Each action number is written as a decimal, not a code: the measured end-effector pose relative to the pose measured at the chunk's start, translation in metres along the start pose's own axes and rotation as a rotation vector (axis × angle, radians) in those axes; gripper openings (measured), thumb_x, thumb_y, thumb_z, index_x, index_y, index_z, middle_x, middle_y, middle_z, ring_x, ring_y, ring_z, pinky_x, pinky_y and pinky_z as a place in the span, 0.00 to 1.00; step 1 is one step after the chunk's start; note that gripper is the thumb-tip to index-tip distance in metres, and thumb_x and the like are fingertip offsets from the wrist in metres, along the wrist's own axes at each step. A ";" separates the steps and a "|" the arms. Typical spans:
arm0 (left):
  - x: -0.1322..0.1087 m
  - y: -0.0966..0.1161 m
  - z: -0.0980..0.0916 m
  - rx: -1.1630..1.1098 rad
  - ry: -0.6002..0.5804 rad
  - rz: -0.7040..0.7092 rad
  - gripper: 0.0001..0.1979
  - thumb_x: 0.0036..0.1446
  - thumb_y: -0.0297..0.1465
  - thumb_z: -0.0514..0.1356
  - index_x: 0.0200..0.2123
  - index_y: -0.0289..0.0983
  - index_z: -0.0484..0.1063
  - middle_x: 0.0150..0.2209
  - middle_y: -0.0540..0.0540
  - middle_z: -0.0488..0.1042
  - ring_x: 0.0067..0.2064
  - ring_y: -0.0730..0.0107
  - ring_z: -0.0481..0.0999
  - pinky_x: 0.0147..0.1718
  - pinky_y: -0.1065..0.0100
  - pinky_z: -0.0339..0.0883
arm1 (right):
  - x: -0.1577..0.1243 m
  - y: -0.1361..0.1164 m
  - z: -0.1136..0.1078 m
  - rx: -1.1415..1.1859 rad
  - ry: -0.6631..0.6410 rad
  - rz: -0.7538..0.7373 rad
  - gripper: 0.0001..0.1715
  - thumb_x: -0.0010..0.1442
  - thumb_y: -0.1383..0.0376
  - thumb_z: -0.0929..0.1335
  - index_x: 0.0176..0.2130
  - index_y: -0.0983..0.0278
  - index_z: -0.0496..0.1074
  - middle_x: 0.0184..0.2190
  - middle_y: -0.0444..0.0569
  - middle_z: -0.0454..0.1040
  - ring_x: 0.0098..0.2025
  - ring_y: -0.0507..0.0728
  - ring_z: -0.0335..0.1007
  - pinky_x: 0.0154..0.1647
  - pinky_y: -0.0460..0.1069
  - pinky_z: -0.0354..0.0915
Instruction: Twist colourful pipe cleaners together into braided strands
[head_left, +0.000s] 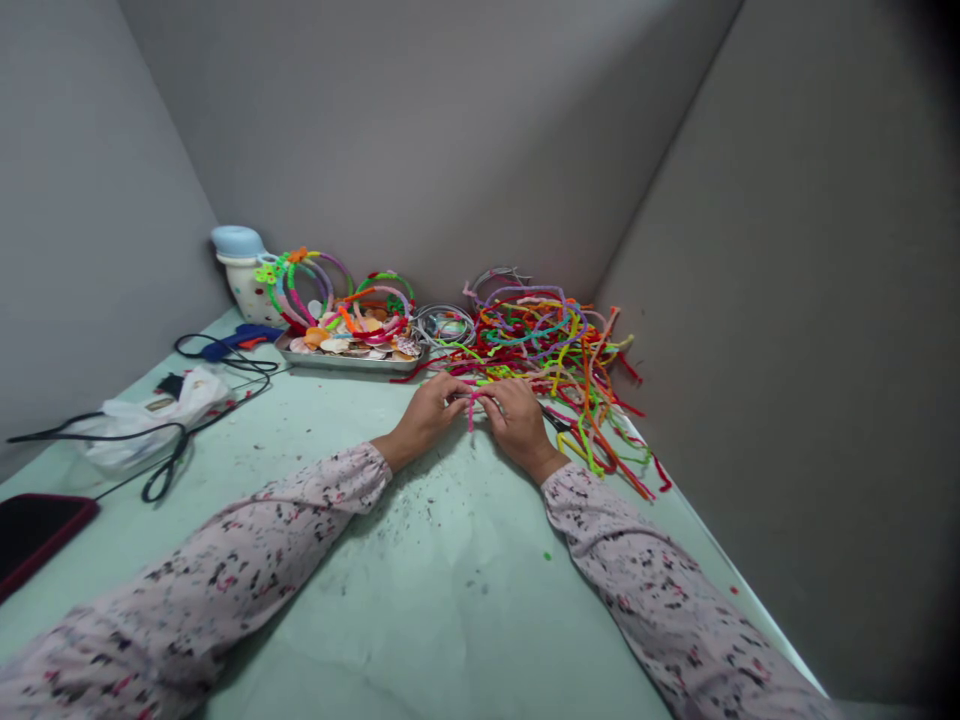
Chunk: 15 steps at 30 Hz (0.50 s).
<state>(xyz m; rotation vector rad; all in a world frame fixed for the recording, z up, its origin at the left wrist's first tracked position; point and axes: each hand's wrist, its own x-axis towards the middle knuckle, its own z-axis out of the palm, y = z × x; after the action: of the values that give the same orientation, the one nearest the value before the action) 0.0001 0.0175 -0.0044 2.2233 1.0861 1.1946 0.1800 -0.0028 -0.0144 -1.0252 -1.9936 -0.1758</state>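
Both hands meet over the middle of the table, pinching a pink pipe cleaner [471, 412] whose short end hangs down between them. My left hand [431, 412] has its thumb and fingers closed on one side of it. Opposite, my right hand [519, 420] is closed on the other side, its fingertips almost touching the left ones. What else lies within the fingers is hidden. Just behind and to the right spreads a tangled heap of colourful pipe cleaners [555, 330]. Scissors [556, 420] with dark handles lie partly hidden beside my right hand.
A metal tray [352, 360] of shells and pipe-cleaner-wrapped hoops [300, 290] stands at the back, near a cup with a blue lid [241, 270]. Grey wire coils [444, 326] sit beside it. Leftward are a plastic bag [142, 425], a black cable [180, 450] and a phone [37, 535].
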 end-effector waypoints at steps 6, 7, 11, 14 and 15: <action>0.000 -0.001 0.000 -0.002 0.011 0.015 0.04 0.55 0.25 0.61 0.35 0.36 0.75 0.35 0.47 0.73 0.37 0.69 0.71 0.40 0.67 0.66 | 0.001 -0.001 -0.001 0.006 0.008 -0.013 0.11 0.66 0.62 0.63 0.41 0.62 0.73 0.37 0.50 0.76 0.42 0.59 0.66 0.46 0.54 0.60; 0.000 -0.001 0.000 -0.003 0.015 0.016 0.04 0.55 0.25 0.61 0.35 0.36 0.75 0.35 0.47 0.73 0.37 0.69 0.71 0.40 0.67 0.66 | 0.001 -0.001 -0.001 0.005 0.007 -0.011 0.10 0.66 0.62 0.63 0.41 0.62 0.73 0.37 0.50 0.76 0.42 0.59 0.66 0.47 0.54 0.60; 0.000 -0.001 0.001 -0.010 0.022 0.015 0.04 0.54 0.25 0.62 0.34 0.36 0.75 0.34 0.47 0.73 0.37 0.69 0.71 0.39 0.68 0.65 | 0.001 -0.001 -0.001 0.005 0.002 0.000 0.10 0.67 0.62 0.63 0.41 0.61 0.73 0.38 0.49 0.76 0.43 0.59 0.66 0.47 0.54 0.60; 0.000 -0.001 0.001 -0.015 0.017 0.010 0.03 0.55 0.25 0.62 0.33 0.36 0.75 0.34 0.47 0.73 0.37 0.69 0.71 0.39 0.67 0.65 | 0.001 -0.001 -0.001 0.002 0.005 -0.004 0.10 0.66 0.62 0.63 0.41 0.61 0.73 0.38 0.49 0.76 0.43 0.59 0.66 0.47 0.54 0.60; 0.000 -0.001 0.001 -0.018 0.015 0.008 0.03 0.55 0.25 0.61 0.33 0.36 0.75 0.34 0.47 0.73 0.37 0.69 0.71 0.39 0.67 0.65 | 0.001 -0.001 -0.001 0.001 0.007 -0.006 0.10 0.66 0.63 0.63 0.41 0.62 0.73 0.38 0.49 0.76 0.43 0.59 0.65 0.47 0.54 0.60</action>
<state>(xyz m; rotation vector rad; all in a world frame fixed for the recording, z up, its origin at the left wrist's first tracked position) 0.0002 0.0178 -0.0053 2.2107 1.0696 1.2215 0.1796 -0.0037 -0.0126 -1.0166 -1.9899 -0.1811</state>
